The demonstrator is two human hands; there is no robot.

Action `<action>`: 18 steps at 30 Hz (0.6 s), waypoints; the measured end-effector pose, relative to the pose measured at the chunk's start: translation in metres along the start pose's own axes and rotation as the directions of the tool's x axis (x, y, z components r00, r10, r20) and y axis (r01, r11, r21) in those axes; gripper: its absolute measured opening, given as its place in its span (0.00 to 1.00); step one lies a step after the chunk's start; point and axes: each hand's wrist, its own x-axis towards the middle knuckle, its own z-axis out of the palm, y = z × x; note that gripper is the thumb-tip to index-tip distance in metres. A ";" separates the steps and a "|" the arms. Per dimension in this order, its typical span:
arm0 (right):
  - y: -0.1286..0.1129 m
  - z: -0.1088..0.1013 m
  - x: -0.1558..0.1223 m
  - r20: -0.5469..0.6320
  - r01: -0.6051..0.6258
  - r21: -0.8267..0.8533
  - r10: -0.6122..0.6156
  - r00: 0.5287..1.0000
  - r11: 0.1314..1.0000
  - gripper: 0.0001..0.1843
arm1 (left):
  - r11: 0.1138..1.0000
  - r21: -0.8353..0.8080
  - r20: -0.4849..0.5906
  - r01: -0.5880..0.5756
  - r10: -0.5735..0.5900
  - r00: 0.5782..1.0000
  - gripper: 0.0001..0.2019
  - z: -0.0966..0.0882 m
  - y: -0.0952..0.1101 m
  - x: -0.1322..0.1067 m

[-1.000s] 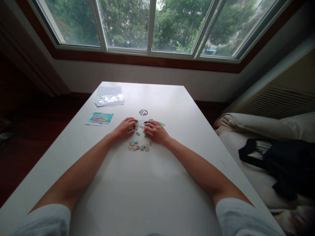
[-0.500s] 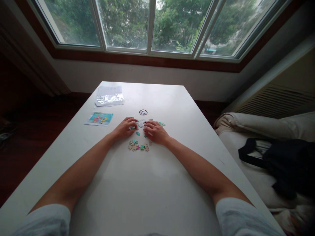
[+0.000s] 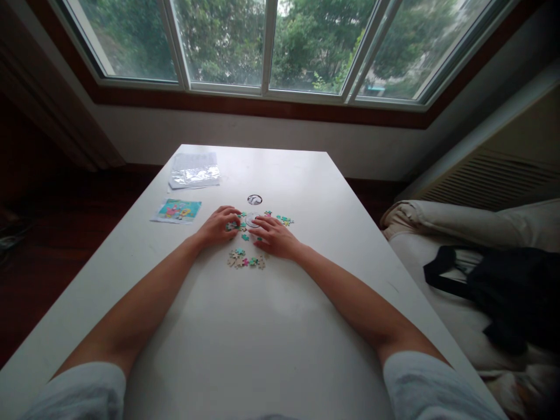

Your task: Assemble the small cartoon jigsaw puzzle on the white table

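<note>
Small jigsaw puzzle pieces (image 3: pixel 246 262) lie loose in front of my hands, some with the pale back up, others green or pink. My left hand (image 3: pixel 220 226) rests at the left of a small round clear disc (image 3: pixel 251 220), its fingers curved over a group of puzzle pieces, with a gap between thumb and fingers. Spread fingers of my right hand (image 3: pixel 277 236) reach over the disc's right edge and partly cover it. Under and behind my fingers some pieces are hidden. One green puzzle piece (image 3: pixel 245 237) lies between the hands.
Beyond the disc sits a round dark-rimmed piece (image 3: pixel 254 199). More puzzle pieces (image 3: pixel 285 220) lie to the right. A colourful picture card (image 3: pixel 177 211) and a clear plastic bag with papers (image 3: pixel 195 170) are at the left of the white table (image 3: pixel 280 326). A dark bag (image 3: pixel 511 291) lies on the couch.
My left hand has drawn slightly left, away from the disc. My right hand's fingers have straightened and shifted a little to the left over the disc and the tabletop.
</note>
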 end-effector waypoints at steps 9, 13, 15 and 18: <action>-0.003 -0.001 0.002 0.074 -0.011 -0.028 0.013 0.997 1.000 0.24 | 0.997 -0.069 0.053 -0.036 0.040 0.998 0.07 -0.003 0.006 0.001; -0.002 -0.001 0.002 0.078 0.001 -0.028 0.002 0.997 1.000 0.22 | 0.999 -0.035 0.028 -0.022 0.023 0.999 0.07 0.000 0.006 0.002; -0.002 -0.001 0.001 0.074 -0.001 -0.022 0.003 0.997 1.000 0.22 | 1.000 -0.024 0.021 -0.020 0.021 1.000 0.07 0.001 0.005 0.002; -0.003 -0.002 0.001 0.064 0.001 -0.018 0.000 0.998 1.000 0.21 | 0.999 -0.019 0.021 -0.027 0.027 0.999 0.06 0.001 0.004 0.002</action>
